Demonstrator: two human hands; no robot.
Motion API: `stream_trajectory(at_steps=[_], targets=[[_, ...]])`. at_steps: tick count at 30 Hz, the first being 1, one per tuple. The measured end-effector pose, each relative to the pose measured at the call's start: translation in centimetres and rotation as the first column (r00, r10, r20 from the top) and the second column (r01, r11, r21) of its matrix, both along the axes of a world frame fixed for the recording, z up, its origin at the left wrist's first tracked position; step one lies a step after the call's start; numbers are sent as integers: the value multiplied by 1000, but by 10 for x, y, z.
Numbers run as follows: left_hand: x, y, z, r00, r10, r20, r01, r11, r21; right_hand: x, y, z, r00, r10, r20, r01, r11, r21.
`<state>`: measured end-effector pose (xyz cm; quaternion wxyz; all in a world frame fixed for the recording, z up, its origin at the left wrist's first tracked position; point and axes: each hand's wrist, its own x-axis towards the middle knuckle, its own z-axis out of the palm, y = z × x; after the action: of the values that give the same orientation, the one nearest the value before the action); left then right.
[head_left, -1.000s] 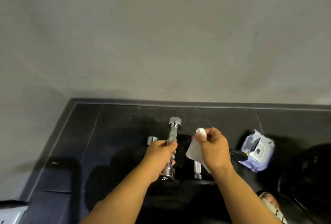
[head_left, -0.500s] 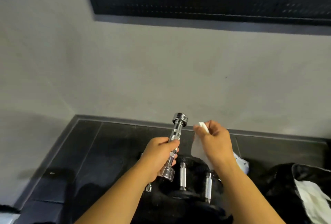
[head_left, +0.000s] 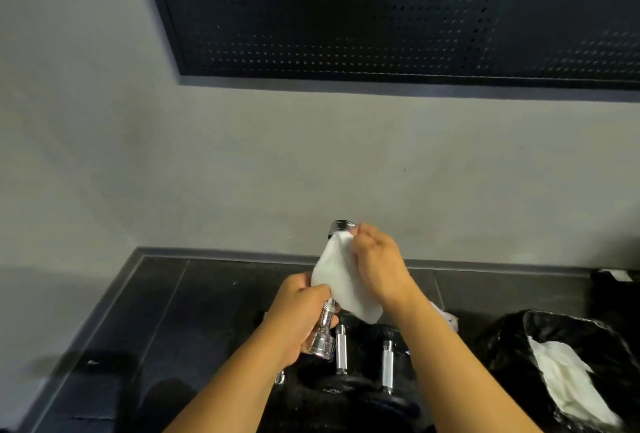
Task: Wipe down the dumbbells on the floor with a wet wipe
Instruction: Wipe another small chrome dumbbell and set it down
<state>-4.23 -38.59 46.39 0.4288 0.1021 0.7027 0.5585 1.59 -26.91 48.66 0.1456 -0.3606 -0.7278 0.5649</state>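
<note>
Two surfaces frame the scene: a floor [head_left: 166, 311] of large dark matte tiles with thin joints, and a smooth grey wall [head_left: 242, 162] behind the chrome dumbbell bar [head_left: 320, 342], with a dark skirting strip [head_left: 221, 254] where they meet. Above the bar, a black perforated panel [head_left: 381, 10] on that wall is dotted in neat rows. You hold the bar off the floor, tilted, its round collars shiny. Your left hand [head_left: 298, 315] has its grip curled round the bar's lower end. Your right hand [head_left: 379, 266] pinches a soft white wet wipe [head_left: 341, 280] draped against the bar's upper part. Below the bar, black weight plates [head_left: 346, 386] lie on the floor with two short chrome bars [head_left: 341, 349]. Right of the bar, a glossy black bag [head_left: 512, 339] holds crumpled white sheets [head_left: 561, 373].
</note>
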Motion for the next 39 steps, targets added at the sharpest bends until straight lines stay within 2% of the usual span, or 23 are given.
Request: stream_trajectory(at_steps=[2, 5, 9, 14, 18, 22, 26, 29, 35, 39], targets=[[5, -1, 5, 1000, 0, -31, 0, 1000, 16, 4, -1, -9, 998, 16, 54, -24, 989, 148], [9, -3, 9, 999, 3, -41, -2, 1000, 31, 8, -3, -10, 995, -72, 62, 51, 956, 287], [13, -8, 15, 996, -25, -87, 28, 999, 33, 7, -11, -7, 984, -178, -27, 179, 951, 252], [18, -10, 10, 976, 16, -216, -16, 1000, 1, 4, -27, -3, 951, -294, 100, 259, 929, 262], [24, -7, 5, 924, 26, -380, -36, 999, -19, -3, -34, -2, 947, -274, 167, 269, 962, 53], [29, -1, 5, 885, 87, -458, -103, 995, -9, -12, -38, -3, 963, -249, 104, 265, 944, -196], [34, -2, 8, 844, 46, -535, -36, 999, 30, -17, -33, -4, 937, -349, 4, 309, 822, -478], [35, -3, 11, 821, -2, -571, 28, 999, 36, -13, -29, -4, 908, -410, -85, 262, 715, -648], [26, -19, 13, 892, -48, -449, 106, 989, 105, -7, -21, 2, 820, -545, -175, 252, 619, -744], [19, -26, 14, 893, -205, -401, 206, 978, -42, -8, -12, 7, 763, -620, -183, 298, 588, -752]])
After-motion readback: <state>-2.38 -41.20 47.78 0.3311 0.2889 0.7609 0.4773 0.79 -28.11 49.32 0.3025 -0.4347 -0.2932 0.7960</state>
